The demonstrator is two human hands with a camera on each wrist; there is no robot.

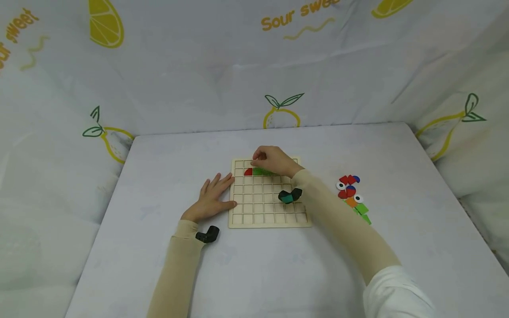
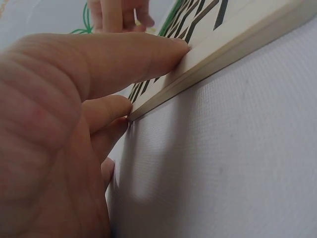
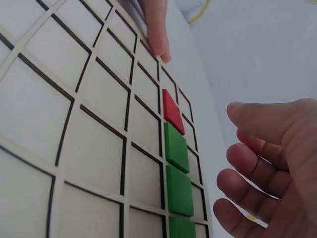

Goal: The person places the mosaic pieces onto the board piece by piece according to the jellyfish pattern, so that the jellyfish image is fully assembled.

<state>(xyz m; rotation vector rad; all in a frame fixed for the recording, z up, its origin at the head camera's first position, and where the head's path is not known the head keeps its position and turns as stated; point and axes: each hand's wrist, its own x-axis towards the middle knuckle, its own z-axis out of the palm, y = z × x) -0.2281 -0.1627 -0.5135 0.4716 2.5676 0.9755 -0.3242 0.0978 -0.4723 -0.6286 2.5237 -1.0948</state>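
A pale wooden grid board (image 1: 258,207) lies on the table. In its second row from the far edge sit a red quarter-round piece (image 1: 248,172) and, to its right, several green square pieces (image 3: 179,191), in line in the right wrist view. My left hand (image 1: 210,198) spreads its fingers along the board's left side, the thumb tip resting on the board's border in the left wrist view. Over the far rows hovers my right hand (image 1: 276,160), which hides part of the green row. Its fingers bend loosely with nothing between them in the right wrist view.
Right of the board lies a loose cluster of pieces: red and blue rounded ones, white eye discs (image 1: 358,198), an orange square (image 1: 351,202) and green pieces (image 1: 362,208). A white cloth (image 1: 199,88) with lemon prints hangs behind the table.
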